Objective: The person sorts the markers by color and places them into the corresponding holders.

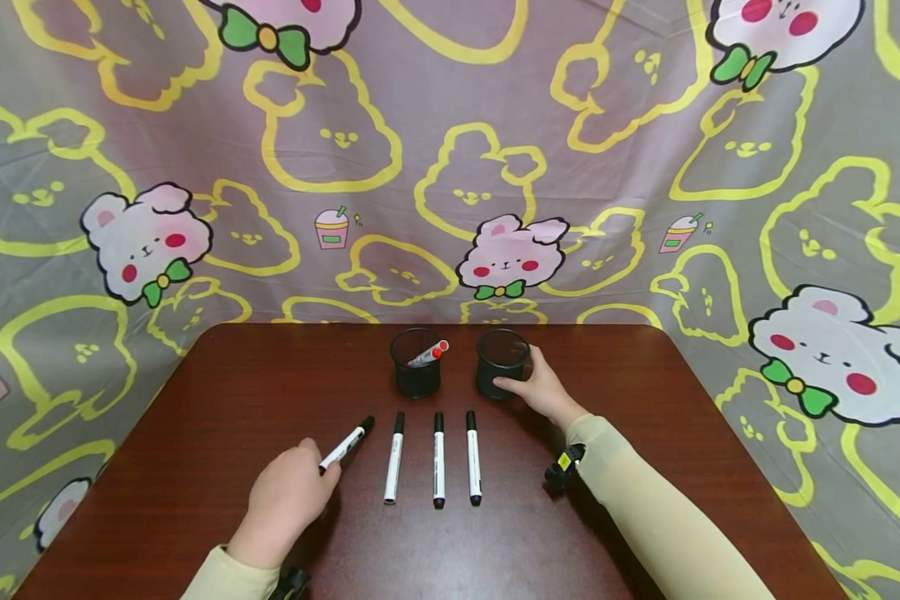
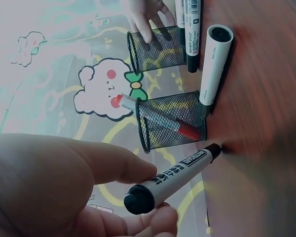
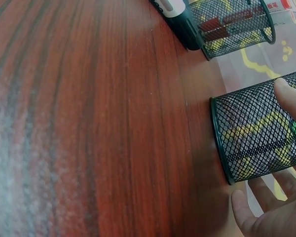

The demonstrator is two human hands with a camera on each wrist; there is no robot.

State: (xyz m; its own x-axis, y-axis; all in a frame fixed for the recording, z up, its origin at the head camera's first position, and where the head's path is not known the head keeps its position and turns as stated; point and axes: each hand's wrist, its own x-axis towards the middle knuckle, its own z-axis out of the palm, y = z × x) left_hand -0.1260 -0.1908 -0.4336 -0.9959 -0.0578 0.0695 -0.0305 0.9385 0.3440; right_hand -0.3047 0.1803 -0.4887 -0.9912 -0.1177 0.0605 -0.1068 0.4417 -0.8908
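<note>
My left hand (image 1: pixel 294 490) pinches a white marker (image 1: pixel 342 447) with a black cap between thumb and fingers; the marker is tilted, its cap toward the back. In the left wrist view the black end plug of this marker (image 2: pixel 166 178) faces the camera. My right hand (image 1: pixel 546 386) grips the right-hand black mesh pen holder (image 1: pixel 501 367), thumb on the near side and fingers round the far side. That holder stands upright, with no pens showing in it. Beside it, a second mesh pen holder (image 1: pixel 417 382) contains a red-capped marker (image 1: pixel 427 354) leaning against its rim.
Three more white markers with black caps lie side by side in front of the holders: a left one (image 1: pixel 394 458), a middle one (image 1: pixel 438 461) and a right one (image 1: pixel 473 458). Beyond the brown table (image 1: pixel 270 367) hangs a patterned cloth (image 1: pixel 390 108).
</note>
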